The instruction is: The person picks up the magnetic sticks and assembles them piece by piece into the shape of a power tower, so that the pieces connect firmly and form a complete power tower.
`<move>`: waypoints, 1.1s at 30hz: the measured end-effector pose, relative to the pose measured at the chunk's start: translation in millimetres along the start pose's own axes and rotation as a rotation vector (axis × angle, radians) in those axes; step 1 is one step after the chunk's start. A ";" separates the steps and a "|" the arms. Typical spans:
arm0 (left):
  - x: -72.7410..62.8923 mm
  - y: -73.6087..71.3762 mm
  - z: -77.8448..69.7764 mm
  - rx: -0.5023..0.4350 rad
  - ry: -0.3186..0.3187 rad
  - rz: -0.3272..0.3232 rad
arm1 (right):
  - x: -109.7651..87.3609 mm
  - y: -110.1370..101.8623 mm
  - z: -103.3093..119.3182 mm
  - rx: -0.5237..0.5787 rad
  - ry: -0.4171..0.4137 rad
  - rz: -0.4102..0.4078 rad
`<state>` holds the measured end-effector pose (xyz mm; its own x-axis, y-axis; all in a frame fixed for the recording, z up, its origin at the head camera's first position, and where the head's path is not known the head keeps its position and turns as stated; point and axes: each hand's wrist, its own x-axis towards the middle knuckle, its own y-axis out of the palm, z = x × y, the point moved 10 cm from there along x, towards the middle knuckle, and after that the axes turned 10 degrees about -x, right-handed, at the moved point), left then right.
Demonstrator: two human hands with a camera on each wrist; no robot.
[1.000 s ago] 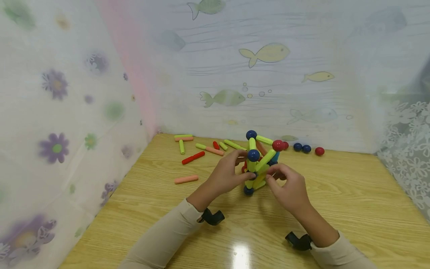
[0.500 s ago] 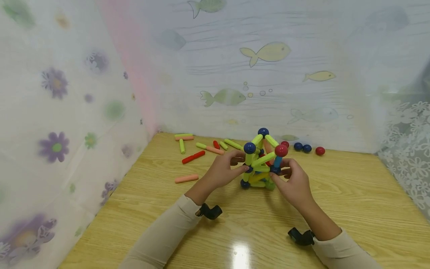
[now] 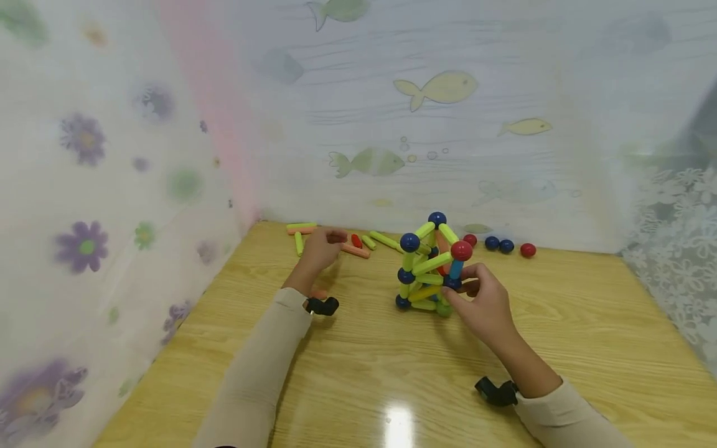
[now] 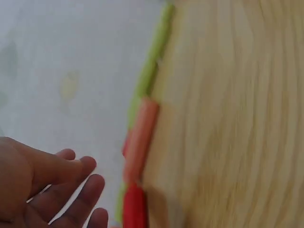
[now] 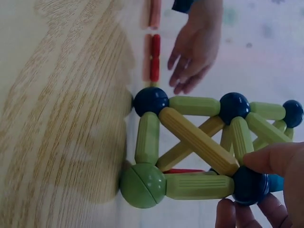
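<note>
A tower of ball-and-stick magnetic building pieces [image 3: 430, 264] stands upright on the table, with green, yellow and blue rods between blue, red and green balls. My right hand [image 3: 486, 306] pinches a dark blue ball [image 5: 250, 185] at the tower's right side, just under a short blue rod [image 3: 456, 269]. My left hand [image 3: 321, 254] is away from the tower, over the loose rods at the back left, its fingers relaxed and holding nothing. In the left wrist view, an orange rod [image 4: 141, 137], a red rod [image 4: 135, 207] and a green rod [image 4: 154, 57] lie beside those fingers.
Along the table's back edge sit several loose balls, among them a red ball [image 3: 528, 250] and a blue ball [image 3: 492, 242]. More green rods [image 3: 383, 239] lie left of the tower. A patterned cloth [image 3: 358, 112] rises behind the table [image 3: 358, 373].
My left hand has let go of the tower and moved left to the loose rods. The tower has turned, and my right hand has taken hold of its blue ball.
</note>
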<state>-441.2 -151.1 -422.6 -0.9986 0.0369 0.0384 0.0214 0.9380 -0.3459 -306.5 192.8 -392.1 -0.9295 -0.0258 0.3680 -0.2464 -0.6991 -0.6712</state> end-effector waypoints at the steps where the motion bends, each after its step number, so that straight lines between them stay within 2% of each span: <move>1: 4.6 -6.3 4.3 0.027 -0.010 -0.016 | 0.2 -0.2 0.3 0.001 -0.002 -0.001; 5: 17.9 -27.8 15.9 0.181 -0.032 -0.074 | 1.4 0.6 1.0 0.008 -0.004 0.008; 8: 26.3 -34.0 20.0 0.325 -0.030 -0.071 | 2.3 1.0 1.2 0.013 -0.005 0.007; 14: 38.8 -25.8 16.7 0.657 0.071 0.002 | 3.0 1.6 2.2 0.023 -0.009 0.010; 17: 39.8 -21.1 16.1 0.727 0.095 0.032 | 2.8 1.7 2.8 0.029 -0.014 0.010; 28: 34.4 -12.0 14.4 0.753 0.115 0.098 | 1.5 3.7 -1.8 0.024 -0.012 0.008; 30: 34.9 -10.9 8.8 0.674 0.141 0.081 | 1.0 3.7 -3.3 0.019 -0.008 0.008; 33: 33.7 -8.1 -10.5 0.464 0.202 0.034 | 0.3 2.7 -4.8 0.017 -0.002 0.005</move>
<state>-474.5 -153.8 -408.7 -0.9674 0.1733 0.1846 -0.0163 0.6850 -0.7284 -308.7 194.3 -396.9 -0.9300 -0.0305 0.3663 -0.2375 -0.7107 -0.6622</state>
